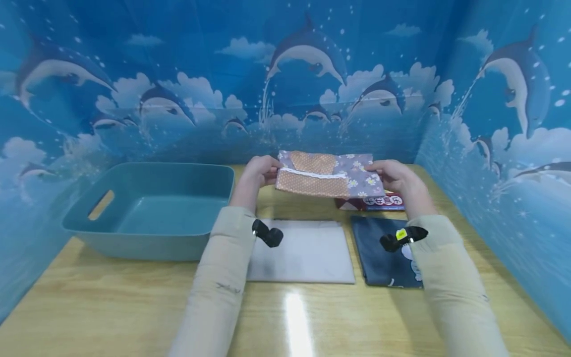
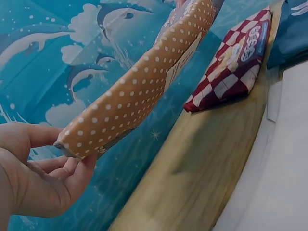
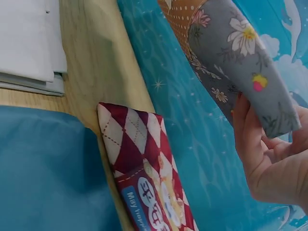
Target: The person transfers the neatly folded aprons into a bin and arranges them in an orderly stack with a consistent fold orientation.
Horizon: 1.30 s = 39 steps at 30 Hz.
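On the wood-grained table (image 1: 129,307), a teal bin (image 1: 147,247) is standing at the left, a folded white cloth (image 1: 310,255) is lying near the middle, a folded dark blue cloth (image 1: 379,260) is lying just right of it, and a checked packet (image 1: 383,202) is resting behind that.

The head view looked forward and down from the near side of the desk (image 1: 142,302); the tilted wrist views, close to the left hand (image 2: 43,187) and right hand (image 3: 278,177), faced its far edge, sharing the checked packet (image 3: 148,166).
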{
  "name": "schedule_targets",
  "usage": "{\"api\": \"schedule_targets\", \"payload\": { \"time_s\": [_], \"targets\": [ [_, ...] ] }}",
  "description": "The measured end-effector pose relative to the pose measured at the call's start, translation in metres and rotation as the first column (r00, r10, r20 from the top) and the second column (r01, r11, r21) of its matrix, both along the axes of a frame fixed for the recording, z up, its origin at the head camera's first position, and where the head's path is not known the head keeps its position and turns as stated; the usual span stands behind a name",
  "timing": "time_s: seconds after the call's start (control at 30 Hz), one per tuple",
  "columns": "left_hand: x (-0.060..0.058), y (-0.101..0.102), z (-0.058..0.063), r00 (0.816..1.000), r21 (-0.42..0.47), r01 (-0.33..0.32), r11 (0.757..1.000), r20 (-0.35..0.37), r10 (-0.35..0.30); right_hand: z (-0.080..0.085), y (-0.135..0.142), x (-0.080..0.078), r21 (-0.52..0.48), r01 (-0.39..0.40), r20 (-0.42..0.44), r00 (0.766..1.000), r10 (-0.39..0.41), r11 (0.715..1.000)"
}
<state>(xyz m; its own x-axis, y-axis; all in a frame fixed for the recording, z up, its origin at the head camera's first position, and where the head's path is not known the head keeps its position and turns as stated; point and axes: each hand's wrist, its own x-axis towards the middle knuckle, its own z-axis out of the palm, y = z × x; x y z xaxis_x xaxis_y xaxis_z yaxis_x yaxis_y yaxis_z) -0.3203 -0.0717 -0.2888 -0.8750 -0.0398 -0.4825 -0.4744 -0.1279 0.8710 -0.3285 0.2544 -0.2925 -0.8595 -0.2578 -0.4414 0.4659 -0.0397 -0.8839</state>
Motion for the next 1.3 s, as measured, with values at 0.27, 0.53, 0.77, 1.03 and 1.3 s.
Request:
{"api": "schedule_targets", "payload": {
  "time_s": [0.27,0.53,0.77,1.03,1.3],
  "targets": [
    [0.004,0.004,0.028,0.998,-0.046,0.02,0.999,-0.054,-0.023,0.02,0.003,0.006,-0.012,-0.015,0.01,1.0,0.015,1.0],
    [0.011,-0.006,0.051,0.995,-0.11,0.035,0.993,-0.085,-0.044,0.037,-0.007,0.007,-0.018,0.003,-0.033,0.999,-0.003,1.0],
    [0.012,-0.02,0.055,0.997,-0.106,0.017,0.994,-0.079,-0.026,0.042,-0.021,0.007,-0.029,0.021,-0.073,0.997,-0.023,0.999],
    [0.012,-0.037,0.05,0.996,-0.05,0.031,0.998,-0.078,-0.035,0.039,-0.036,0.012,0.012,0.04,-0.093,0.995,-0.039,0.999],
    [0.016,-0.061,0.045,0.997,-0.089,0.066,0.994,-0.041,-0.07,0.041,-0.053,0.019,-0.003,0.001,-0.096,0.995,-0.002,1.0]
  ]
}}
